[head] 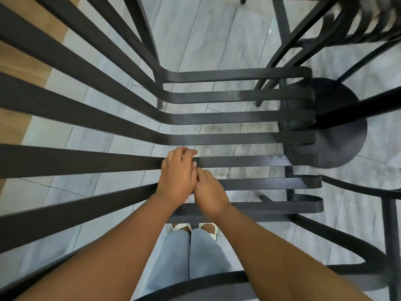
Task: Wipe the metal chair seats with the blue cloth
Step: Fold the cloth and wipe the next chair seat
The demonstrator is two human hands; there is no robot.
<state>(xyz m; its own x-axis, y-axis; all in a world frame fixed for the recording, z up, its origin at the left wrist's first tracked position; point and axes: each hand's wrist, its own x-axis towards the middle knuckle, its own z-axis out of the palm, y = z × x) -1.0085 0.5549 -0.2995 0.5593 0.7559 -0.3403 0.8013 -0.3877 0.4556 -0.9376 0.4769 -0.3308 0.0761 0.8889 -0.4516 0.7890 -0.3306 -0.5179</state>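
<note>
- Blue cloth: not visible; whether it sits under my hands cannot be told.
- My left hand lies fingers-forward on a dark seat slat, centre frame; grip unclear.
- My right hand touches it, fingers tucked beneath; grip unclear.
- Round table base at right, behind the slat ends.
- Second chair, upper right, blurred.

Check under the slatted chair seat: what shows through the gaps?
Through the seat slats: grey floor tiles, the person's feet in white sandals. Both hands cover part; no blue cloth shows.
</note>
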